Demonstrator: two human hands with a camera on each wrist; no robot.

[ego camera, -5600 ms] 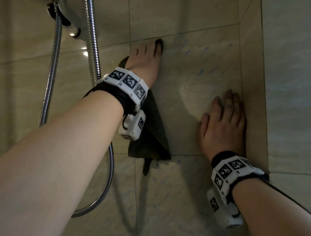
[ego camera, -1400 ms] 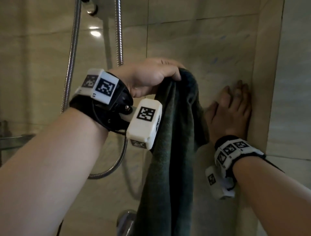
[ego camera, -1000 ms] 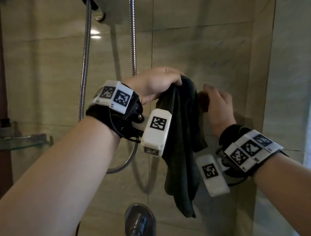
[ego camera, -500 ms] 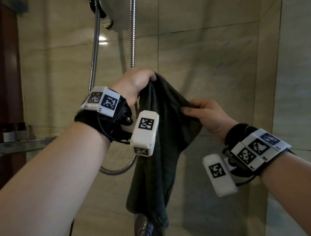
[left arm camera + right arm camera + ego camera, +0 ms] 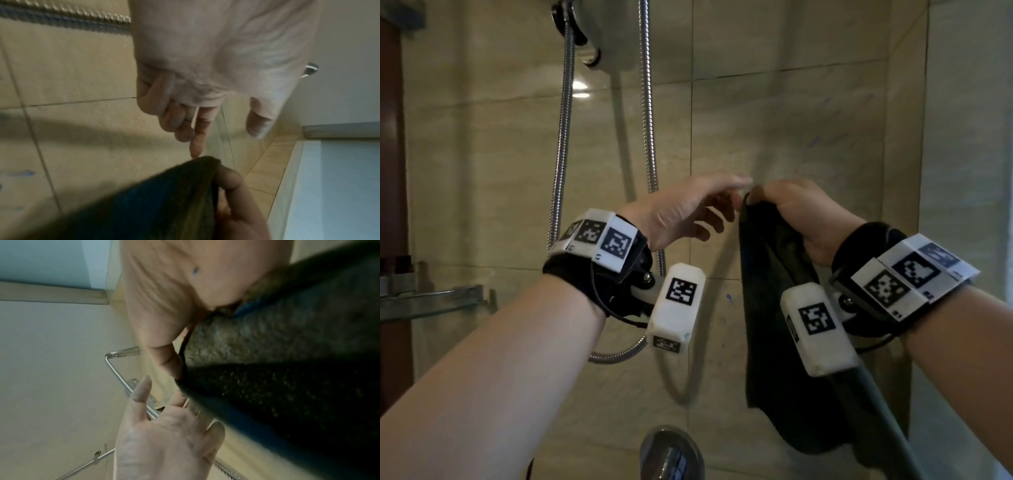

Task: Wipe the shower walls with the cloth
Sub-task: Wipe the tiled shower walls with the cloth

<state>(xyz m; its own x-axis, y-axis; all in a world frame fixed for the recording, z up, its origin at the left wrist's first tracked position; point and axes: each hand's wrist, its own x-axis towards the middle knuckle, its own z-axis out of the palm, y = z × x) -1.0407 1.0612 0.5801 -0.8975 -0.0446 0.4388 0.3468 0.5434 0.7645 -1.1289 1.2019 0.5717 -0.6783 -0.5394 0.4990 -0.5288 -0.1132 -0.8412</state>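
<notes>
One dark green cloth [image 5: 774, 308] hangs limp, right hand [image 5: 801, 219] grasping top; left hand [image 5: 681, 212] released, beside.

I'm looking at beige marble-look wall tiles [image 5: 784, 137] with dark grout lines, meeting in a corner on the right. A chrome shower hose [image 5: 563, 137] loops down the wall, a light glare beside it. Glass shelf [image 5: 431, 301] at left, chrome tap [image 5: 671, 452] below.

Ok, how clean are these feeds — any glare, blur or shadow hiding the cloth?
Head view: sharp, one glare spot on the wall, cloth dark, folds lost. Left wrist view: cloth and right hand blurred. Right wrist view: cloth soft, nearly black; left hand clearer.
</notes>
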